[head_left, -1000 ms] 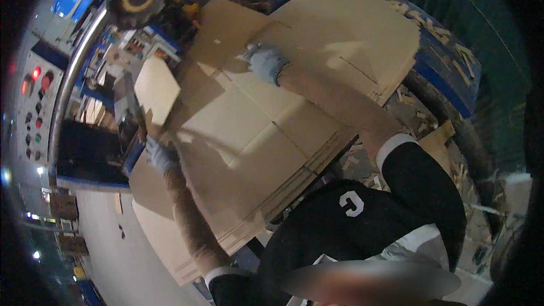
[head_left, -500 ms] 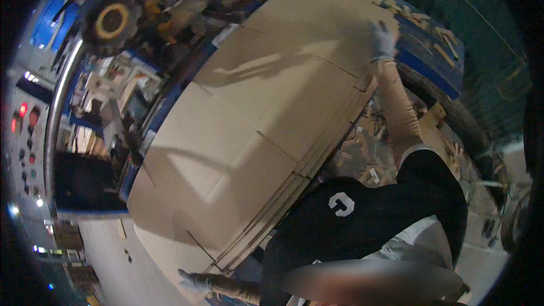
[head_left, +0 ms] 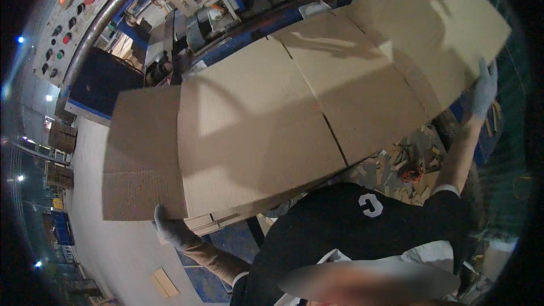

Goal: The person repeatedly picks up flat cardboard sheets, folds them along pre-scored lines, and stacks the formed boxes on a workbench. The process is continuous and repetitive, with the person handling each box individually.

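Observation:
A large creased cardboard sheet [head_left: 255, 130] spans the view, its two end panels folded up along the crease lines. My left hand [head_left: 170, 228], in a grey glove, grips the near edge of the left end panel, thumb on top and fingers mostly hidden beneath. My right hand [head_left: 485, 88], also gloved, is closed on the edge of the raised right end panel. Dark slots cut into the sheet run between its middle panels. Under its near edge, more cardboard sheets [head_left: 212, 222] show as a stack.
A control panel [head_left: 68, 25] with buttons and a red light stands at far left behind a metal rail [head_left: 107, 14]. Machinery [head_left: 198, 17] lines the far side. Cardboard scraps [head_left: 405, 164] litter the area beneath my right arm. Pale floor [head_left: 93, 192] lies left.
The top sheet's ends have risen and bent upward at the creases. Both hands now hold its edges; the right hand previously lay on the far end. My view has turned.

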A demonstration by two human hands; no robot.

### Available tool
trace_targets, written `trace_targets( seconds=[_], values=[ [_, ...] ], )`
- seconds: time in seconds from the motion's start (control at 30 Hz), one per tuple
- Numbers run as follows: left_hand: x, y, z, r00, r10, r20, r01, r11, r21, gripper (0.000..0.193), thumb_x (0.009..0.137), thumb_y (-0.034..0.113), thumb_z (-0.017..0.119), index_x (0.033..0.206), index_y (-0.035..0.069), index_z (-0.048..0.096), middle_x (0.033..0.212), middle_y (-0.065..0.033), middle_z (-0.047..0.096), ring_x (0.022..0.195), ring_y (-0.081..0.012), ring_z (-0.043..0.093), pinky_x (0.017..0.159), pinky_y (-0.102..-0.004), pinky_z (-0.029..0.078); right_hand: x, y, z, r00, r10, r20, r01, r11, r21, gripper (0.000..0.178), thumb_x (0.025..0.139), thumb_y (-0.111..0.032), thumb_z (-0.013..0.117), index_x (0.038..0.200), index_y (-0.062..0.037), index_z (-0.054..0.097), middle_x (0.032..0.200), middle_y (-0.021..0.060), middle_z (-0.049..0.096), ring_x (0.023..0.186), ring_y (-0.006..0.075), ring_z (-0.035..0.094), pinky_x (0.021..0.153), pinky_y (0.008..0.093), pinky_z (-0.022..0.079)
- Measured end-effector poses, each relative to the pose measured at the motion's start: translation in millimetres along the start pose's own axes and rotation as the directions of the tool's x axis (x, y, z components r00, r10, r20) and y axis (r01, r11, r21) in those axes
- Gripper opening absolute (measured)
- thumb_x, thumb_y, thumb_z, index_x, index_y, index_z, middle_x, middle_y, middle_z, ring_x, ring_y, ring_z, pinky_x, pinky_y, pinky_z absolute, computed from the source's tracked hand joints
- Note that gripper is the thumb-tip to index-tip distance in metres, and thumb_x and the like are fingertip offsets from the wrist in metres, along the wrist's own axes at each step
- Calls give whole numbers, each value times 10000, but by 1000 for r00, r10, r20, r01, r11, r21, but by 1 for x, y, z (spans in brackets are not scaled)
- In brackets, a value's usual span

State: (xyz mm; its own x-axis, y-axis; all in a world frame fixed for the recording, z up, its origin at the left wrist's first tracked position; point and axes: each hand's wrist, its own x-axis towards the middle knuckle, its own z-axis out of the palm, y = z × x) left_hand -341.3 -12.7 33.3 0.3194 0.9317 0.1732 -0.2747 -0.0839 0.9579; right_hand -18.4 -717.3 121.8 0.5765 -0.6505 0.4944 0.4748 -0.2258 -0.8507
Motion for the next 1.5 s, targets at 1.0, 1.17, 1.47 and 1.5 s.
trace_targets(
  seconds=[1.0,1.17,1.47,1.5],
  values=[
    [49,-82,254,327,324,888,-941,201,273,624,758,151,680,1340,62,473,1350,-188,486,1223,-379,465,1045,-499,334,-151,77,276,-157,-362,919,808,488,331,641,822,-602,519,1209,-94,564,1318,121,487,1141,347,494,977,463,384],
    [66,-84,310,575,271,772,-818,218,533,582,845,265,634,1326,-5,450,1331,-226,483,1220,-382,456,1026,-465,354,-163,106,321,113,-271,956,907,421,12,555,827,-487,581,1244,-123,546,1281,124,529,1180,325,484,981,457,374],
    [17,-76,83,890,421,178,-289,217,932,654,849,444,580,1364,73,423,1389,-155,454,1279,-358,403,1056,-518,272,-59,121,50,979,-130,158,198,410,-890,628,830,-412,628,1308,-44,457,1171,222,548,1051,397,547,937,503,425],
    [15,-86,59,917,394,59,-169,250,953,661,846,477,564,1365,91,428,1388,-143,458,1283,-365,395,1053,-540,259,-59,126,34,992,-117,56,92,328,-940,641,832,-419,622,1319,-45,440,1191,220,543,1077,407,534,960,500,410]
  ],
)
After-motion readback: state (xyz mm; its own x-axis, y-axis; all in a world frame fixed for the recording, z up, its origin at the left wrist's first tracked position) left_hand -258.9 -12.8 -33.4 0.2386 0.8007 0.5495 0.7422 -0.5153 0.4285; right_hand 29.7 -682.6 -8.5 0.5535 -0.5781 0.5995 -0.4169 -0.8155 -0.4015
